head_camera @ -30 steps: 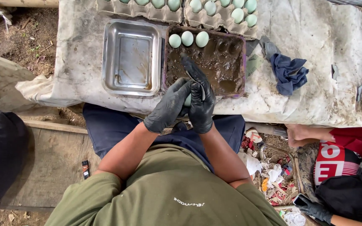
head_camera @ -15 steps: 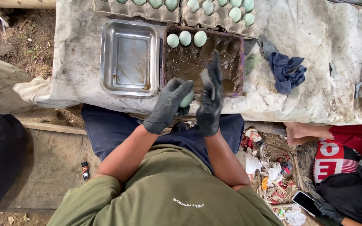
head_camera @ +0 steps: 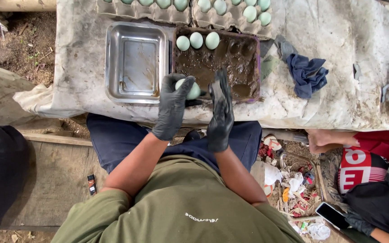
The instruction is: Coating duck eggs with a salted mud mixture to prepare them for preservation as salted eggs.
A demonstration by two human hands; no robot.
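**Pale egg cupped in your left hand, over the mud tray's near edge**

Your left hand (head_camera: 173, 105), in a black glove, curls partly closed around a pale green egg (head_camera: 190, 90), fingers wrapped over its top and side. At its 3 o'clock, your right hand (head_camera: 220, 112) stands flat and open, palm toward the egg, holding nothing. The egg looks light, thin-shelled and likely slick where mud clings, so cradle it across the broad middle rather than pinching the ends. At 12 o'clock lies the muddy tray (head_camera: 248, 87), with three more eggs (head_camera: 196, 40) along its far left. At 10 o'clock sits a bare steel pan (head_camera: 136, 63). Beyond both, egg cartons (head_camera: 185, 13) line the desk (head_camera: 347, 67). A blue rag (head_camera: 309, 74) lies at 2 o'clock.
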